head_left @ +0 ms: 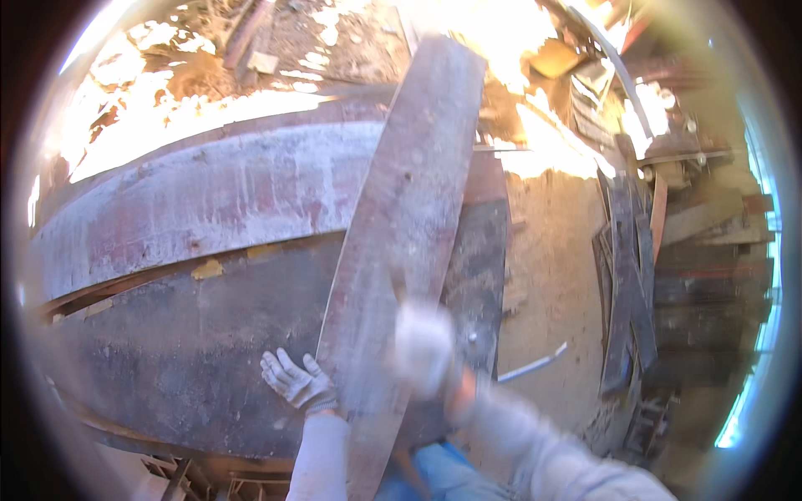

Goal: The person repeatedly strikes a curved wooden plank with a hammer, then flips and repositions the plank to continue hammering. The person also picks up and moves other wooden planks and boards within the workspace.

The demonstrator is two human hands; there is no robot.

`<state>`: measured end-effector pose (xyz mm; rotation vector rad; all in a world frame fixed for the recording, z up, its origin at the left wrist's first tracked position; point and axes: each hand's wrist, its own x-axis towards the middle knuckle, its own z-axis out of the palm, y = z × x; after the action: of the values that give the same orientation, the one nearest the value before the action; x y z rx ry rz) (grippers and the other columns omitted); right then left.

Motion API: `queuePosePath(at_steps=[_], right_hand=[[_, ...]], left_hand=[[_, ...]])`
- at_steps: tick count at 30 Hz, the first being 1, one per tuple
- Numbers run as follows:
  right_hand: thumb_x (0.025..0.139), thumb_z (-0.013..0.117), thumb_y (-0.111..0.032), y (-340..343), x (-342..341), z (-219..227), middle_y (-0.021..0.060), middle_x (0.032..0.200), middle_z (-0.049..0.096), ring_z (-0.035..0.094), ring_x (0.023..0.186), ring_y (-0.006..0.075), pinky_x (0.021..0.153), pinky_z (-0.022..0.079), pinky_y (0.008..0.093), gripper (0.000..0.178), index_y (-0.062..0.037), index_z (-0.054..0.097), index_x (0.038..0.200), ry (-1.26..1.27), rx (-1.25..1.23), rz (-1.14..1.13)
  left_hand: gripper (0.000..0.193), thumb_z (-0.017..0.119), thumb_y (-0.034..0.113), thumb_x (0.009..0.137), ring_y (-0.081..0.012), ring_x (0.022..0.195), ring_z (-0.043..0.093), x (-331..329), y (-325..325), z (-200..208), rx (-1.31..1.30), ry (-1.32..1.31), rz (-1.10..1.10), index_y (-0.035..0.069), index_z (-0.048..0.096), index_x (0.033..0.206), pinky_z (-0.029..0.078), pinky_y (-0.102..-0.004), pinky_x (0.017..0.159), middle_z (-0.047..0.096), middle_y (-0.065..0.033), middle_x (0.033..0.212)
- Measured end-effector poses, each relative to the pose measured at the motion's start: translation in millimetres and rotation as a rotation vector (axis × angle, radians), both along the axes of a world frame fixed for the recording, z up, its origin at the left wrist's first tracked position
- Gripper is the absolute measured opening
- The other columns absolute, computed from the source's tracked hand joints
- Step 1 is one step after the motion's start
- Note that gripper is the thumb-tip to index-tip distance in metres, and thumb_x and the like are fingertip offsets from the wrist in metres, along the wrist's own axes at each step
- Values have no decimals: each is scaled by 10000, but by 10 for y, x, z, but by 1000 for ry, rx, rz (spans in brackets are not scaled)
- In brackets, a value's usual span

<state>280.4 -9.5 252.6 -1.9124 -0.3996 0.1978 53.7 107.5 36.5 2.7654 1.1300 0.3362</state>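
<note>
- 1 long reddish-grey plank point(401, 209), with whitish staining, is laid lengthwise away from the wearer, across 1 broad dark panel point(192, 351) and 1 white-streaked reddish board point(217, 192).
- The left hand point(299, 380), covered by a pale knitted glove, is held with its fingers spread and nothing grasped, just beside the plank's left edge; whether the plank is touched cannot be told.
- The right hand point(423, 349), also gloved and blurred, is closed in a fist around 1 narrow dark shaft point(397, 284), held above the plank; the kind of tool cannot be told.
- Blue trousers point(447, 469) are seen at the lower edge, beside the plank's near end.
- 1 pale bent strip point(533, 364) is seen on the ground, right of the panel.
- Dark timber boards point(622, 284) are heaped farther right.
- Sunlit debris point(355, 42) is scattered beyond the plank's left side.
</note>
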Motion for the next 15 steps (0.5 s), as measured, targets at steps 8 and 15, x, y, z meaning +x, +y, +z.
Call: queuePosePath(at_steps=[8,15], right_hand=[[1008,702,-253,-1912,-2182,-537,-63,646,527,466,612,18,532,379,241,330,-86,666,726,1140,113,-389],[1010,700,-381,-1750,-1713,209,-5,608,609,512,500,62,489,409,246,411,-93,664,720,1045,-319,-247]], left_hand=[[592,703,264,989,-445,1455,427,-261,-92,123,-212,-205,32,-29,478,1451,377,-540,1208,442,-273,1557],[864,941,303,721,-409,1334,533,-2580,-364,616,-498,410,297,24,505,1413,454,-468,1131,538,-247,1424]])
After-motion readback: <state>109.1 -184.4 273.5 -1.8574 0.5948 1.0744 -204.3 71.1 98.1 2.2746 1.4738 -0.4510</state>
